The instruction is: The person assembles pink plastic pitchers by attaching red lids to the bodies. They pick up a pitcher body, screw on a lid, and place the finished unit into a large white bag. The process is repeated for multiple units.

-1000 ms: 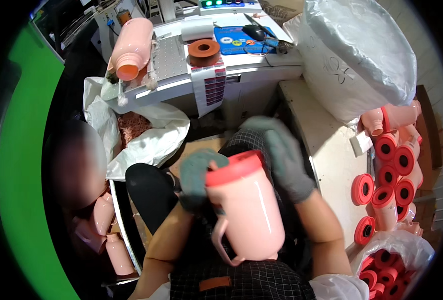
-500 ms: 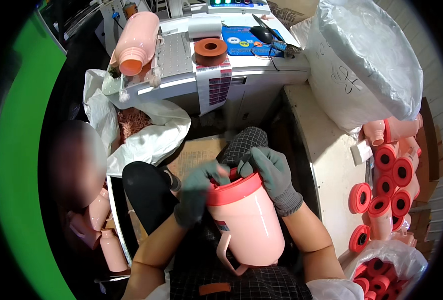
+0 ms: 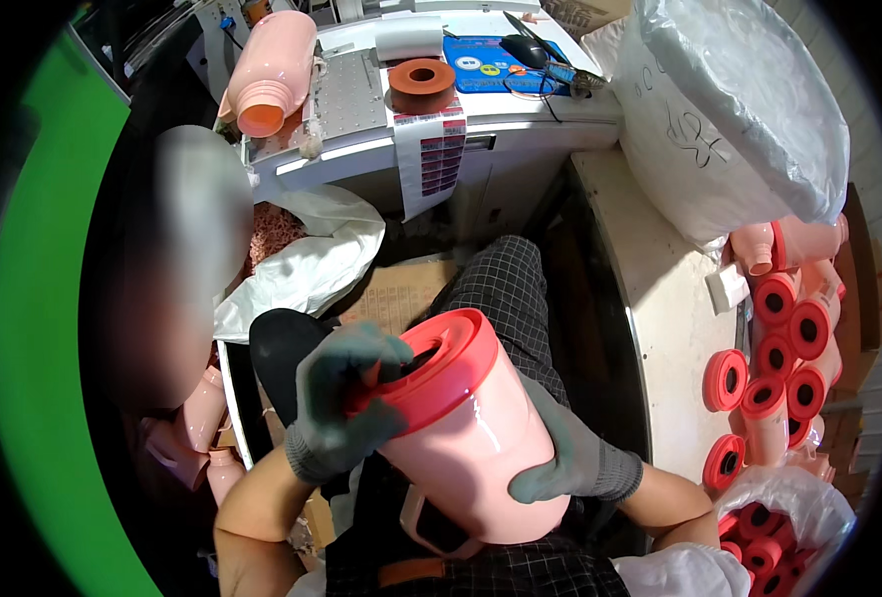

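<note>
A pink plastic jug [image 3: 476,448] with a side handle [image 3: 416,522] rests tilted on my lap, its top toward the upper left. A red collar or lid ring [image 3: 466,363] sits on that top, with a dark opening in the middle. My gloved left hand [image 3: 346,398] is closed on the left edge of the red ring, thumb and fingers on either side of it. Against the jug's right side, my gloved right hand [image 3: 570,453] wraps round the body, thumb in front; its other fingers are mostly hidden behind.
Pink bottles with red lids [image 3: 765,403] lie on the right-hand bench [image 3: 630,269], near a bag of red lids [image 3: 760,537] and a big white sack [image 3: 730,129]. Ahead, a white machine [image 3: 531,139] bears a pink jug [image 3: 274,75] and brown tape roll [image 3: 421,85].
My right hand has gone from the rim down to the jug's side. My left hand now grips the red ring, and the jug's top has swung toward the left and tipped.
</note>
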### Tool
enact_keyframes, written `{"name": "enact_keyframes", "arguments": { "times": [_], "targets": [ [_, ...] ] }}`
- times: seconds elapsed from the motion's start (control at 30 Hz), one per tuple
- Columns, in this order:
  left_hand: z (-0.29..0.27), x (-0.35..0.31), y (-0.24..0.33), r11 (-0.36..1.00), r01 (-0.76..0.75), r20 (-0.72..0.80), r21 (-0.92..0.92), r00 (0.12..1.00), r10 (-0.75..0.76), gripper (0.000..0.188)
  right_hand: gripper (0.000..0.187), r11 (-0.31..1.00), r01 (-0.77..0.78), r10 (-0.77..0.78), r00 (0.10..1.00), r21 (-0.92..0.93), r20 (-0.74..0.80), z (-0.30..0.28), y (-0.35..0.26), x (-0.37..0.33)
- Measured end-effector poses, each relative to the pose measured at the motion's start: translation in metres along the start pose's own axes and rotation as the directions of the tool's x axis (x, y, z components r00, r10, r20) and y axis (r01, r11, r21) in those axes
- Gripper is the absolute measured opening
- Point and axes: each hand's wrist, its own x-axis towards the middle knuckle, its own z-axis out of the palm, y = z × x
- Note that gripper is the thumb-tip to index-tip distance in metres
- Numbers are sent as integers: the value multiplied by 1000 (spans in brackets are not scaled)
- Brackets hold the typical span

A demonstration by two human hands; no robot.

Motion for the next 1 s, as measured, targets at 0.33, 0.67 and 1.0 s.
{"name": "enact_keyframes", "arguments": {
  "times": [0.33, 0.67, 1.0],
  "targets": [
    [20, 58, -11, 935, 165, -220, 314, 971, -98, 20, 118, 994, 90, -92, 995, -65, -31, -46, 29, 53],
    [-9, 58, -84, 921, -351, -453, -170, 858, 243, 34, 133, 988, 155, -154, 987, 28, -42, -39, 54, 69],
    [-23, 29, -87, 979, -101, -292, -179, 955, 45, 34, 98, 754, 341, -507, 846, -561, -167, -29, 68, 57]
  ]
}}
